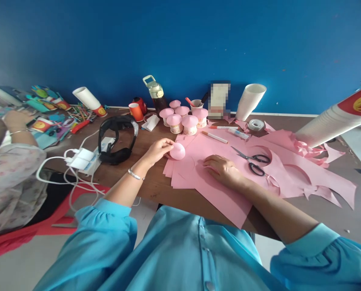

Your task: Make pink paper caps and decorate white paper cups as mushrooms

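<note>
My left hand [160, 150] pinches a small pink paper cone [178, 151] by its edge, just above the left side of the pink paper sheets [183, 173]. Whether a cup sits under this cone, I cannot tell. My right hand [221, 167] rests on the sheets with its fingers stretched out and holds nothing. Black-handled scissors [253, 159] lie to its right with their blades apart. Beyond my hands stand several patterned paper cups with pink cone roofs [189, 122]. A white marker with an orange cap [215, 137] and a glue stick [239, 133] lie on the paper.
Stacked paper cups [251, 102] lean by the blue wall, another stack [328, 121] at right. Tape [256, 125], a bottle [156, 95], a black headset [117, 139] and a power strip with cables [97, 155] occupy the table. A co-worker's arm [17, 129] is at left.
</note>
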Demonstrator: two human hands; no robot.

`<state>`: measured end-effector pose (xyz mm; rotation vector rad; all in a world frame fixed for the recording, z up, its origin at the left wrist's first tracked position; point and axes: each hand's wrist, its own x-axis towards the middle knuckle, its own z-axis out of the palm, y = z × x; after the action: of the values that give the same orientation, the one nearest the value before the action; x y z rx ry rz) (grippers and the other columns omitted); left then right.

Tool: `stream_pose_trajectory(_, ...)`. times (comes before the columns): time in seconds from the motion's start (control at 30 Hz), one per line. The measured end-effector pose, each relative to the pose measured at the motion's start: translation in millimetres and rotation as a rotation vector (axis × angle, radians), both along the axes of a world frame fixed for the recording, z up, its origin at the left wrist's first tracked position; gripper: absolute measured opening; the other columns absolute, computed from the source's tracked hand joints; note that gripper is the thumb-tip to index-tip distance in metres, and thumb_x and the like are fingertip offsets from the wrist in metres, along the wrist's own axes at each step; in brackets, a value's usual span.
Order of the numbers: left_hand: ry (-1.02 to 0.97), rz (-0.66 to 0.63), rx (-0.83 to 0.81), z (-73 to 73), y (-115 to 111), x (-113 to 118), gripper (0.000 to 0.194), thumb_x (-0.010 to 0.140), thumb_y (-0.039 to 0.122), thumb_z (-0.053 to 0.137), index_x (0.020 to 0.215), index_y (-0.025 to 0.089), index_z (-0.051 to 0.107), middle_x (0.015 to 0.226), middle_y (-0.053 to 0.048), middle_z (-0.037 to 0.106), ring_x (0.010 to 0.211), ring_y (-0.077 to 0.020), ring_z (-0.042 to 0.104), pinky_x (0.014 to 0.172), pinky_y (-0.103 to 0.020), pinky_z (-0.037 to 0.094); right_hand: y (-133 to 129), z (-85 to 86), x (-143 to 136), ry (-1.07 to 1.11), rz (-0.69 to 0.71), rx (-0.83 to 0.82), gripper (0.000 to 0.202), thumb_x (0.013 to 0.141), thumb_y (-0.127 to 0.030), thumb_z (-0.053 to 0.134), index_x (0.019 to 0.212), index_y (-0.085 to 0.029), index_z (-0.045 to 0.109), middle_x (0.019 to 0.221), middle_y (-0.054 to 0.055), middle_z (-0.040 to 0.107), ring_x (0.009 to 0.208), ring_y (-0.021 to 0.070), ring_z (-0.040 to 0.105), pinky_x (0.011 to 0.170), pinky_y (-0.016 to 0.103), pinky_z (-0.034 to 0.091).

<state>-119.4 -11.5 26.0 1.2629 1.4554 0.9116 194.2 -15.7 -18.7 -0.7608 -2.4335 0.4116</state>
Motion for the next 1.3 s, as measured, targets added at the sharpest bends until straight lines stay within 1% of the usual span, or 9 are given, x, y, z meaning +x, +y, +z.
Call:
stream_pose_trajectory(0.13, 0.076, 0.038, 0.034, -0.4, 2.9, -7.8, 0.035, 0.073, 0.039, 0.084, 0.093, 0.015, 0.068, 0.072, -0.002, 0.07, 0.056, -0.0125, 0.064, 0.053, -0.025, 0.054, 1.0, -0.9, 0.0, 0.007, 0.001, -0.011, 0.023, 0.101, -0.025, 0.051, 0.105, -0.023, 0.074, 0.111, 0.013, 0.075, 0.103, 0.0262, 0.072, 0.091, 0.042, 0.06)
stream_pose_trajectory(0.3, 0.183, 0.073, 0.073, 1.9, 4.2, -16.8, 0.031, 0.076, 0.038, 0.08, 0.093, 0.014, 0.07, 0.075, -0.003, 0.071, 0.057, -0.0136, 0.063, 0.057, -0.028, 0.057, 1.6, -2.1, -0.4, 0.004, 0.005, 0.017, 0.023, 0.101, -0.025, 0.05, 0.102, -0.021, 0.073, 0.112, 0.014, 0.075, 0.103, 0.0268, 0.072, 0.09, 0.042, 0.061)
stream_pose_trajectory(0.6, 0.456, 0.061, 0.182, -1.8, 1.4, -31.4, 0.023, 0.084, 0.034, 0.067, 0.098, 0.017, 0.076, 0.109, -0.01, 0.077, 0.091, -0.0217, 0.072, 0.079, -0.034, 0.06, 2.6, -1.6, 0.4, 0.01, 0.015, 0.009, 0.023, 0.102, -0.026, 0.051, 0.102, -0.022, 0.074, 0.112, 0.013, 0.075, 0.103, 0.0249, 0.072, 0.09, 0.04, 0.06)
stream_pose_trajectory(0.77, 0.535, -0.01, 0.238, 3.4, -10.3, -35.4, 0.017, 0.082, 0.034, 0.07, 0.092, 0.02, 0.076, 0.105, -0.008, 0.077, 0.089, -0.0221, 0.073, 0.091, -0.037, 0.058, 2.8, -1.2, 1.1, 0.0, 0.017, -0.025, 0.024, 0.102, -0.026, 0.051, 0.104, -0.022, 0.074, 0.113, 0.013, 0.075, 0.104, 0.0253, 0.072, 0.091, 0.041, 0.06)
stream_pose_trajectory(0.87, 0.548, -0.024, 0.269, -0.2, -17.7, -35.5, 0.026, 0.082, 0.035, 0.072, 0.103, 0.02, 0.075, 0.111, -0.01, 0.075, 0.093, -0.0238, 0.073, 0.091, -0.039, 0.057, 2.7, -0.8, 1.0, -0.001, 0.015, -0.04, 0.023, 0.102, -0.027, 0.052, 0.104, -0.023, 0.074, 0.113, 0.012, 0.075, 0.104, 0.0255, 0.072, 0.092, 0.041, 0.06)
stream_pose_trajectory(0.97, 0.568, -0.055, 0.36, -9.1, -20.5, -30.7, 0.045, 0.082, 0.039, 0.075, 0.123, 0.02, 0.068, 0.127, -0.013, 0.071, 0.112, -0.0285, 0.069, 0.099, -0.044, 0.056, 2.5, -1.5, 0.1, 0.005, 0.01, -0.035, 0.023, 0.102, -0.026, 0.052, 0.104, -0.023, 0.074, 0.113, 0.013, 0.075, 0.104, 0.0259, 0.072, 0.091, 0.042, 0.06)
stream_pose_trajectory(1.1, 0.637, -0.142, 0.478, -16.6, -15.0, -18.4, 0.063, 0.081, 0.037, 0.08, 0.138, 0.021, 0.058, 0.146, -0.015, 0.061, 0.14, -0.0327, 0.053, 0.121, -0.051, 0.039, 2.4, -1.7, -1.0, 0.003, 0.005, -0.013, 0.024, 0.102, -0.026, 0.051, 0.102, -0.022, 0.074, 0.113, 0.013, 0.075, 0.105, 0.0263, 0.072, 0.091, 0.042, 0.06)
stream_pose_trajectory(1.17, 0.65, -0.214, 0.504, -16.9, -9.8, -12.6, 0.069, 0.078, 0.035, 0.083, 0.14, 0.02, 0.056, 0.149, -0.016, 0.059, 0.142, -0.0337, 0.051, 0.123, -0.053, 0.036, 2.2, -0.6, -1.0, -0.007, 0.005, -0.014, 0.024, 0.102, -0.026, 0.051, 0.102, -0.022, 0.074, 0.113, 0.013, 0.075, 0.105, 0.0264, 0.072, 0.09, 0.042, 0.06)
stream_pose_trajectory(1.3, 0.686, -0.313, 0.492, -16.2, -0.5, -6.3, 0.068, 0.076, 0.034, 0.086, 0.137, 0.02, 0.059, 0.142, -0.016, 0.064, 0.135, -0.0349, 0.058, 0.119, -0.052, 0.041, 1.5, 1.7, -0.9, -0.006, 0.006, -0.025, 0.024, 0.103, -0.028, 0.051, 0.102, -0.022, 0.075, 0.112, 0.014, 0.075, 0.104, 0.0264, 0.072, 0.09, 0.042, 0.06)
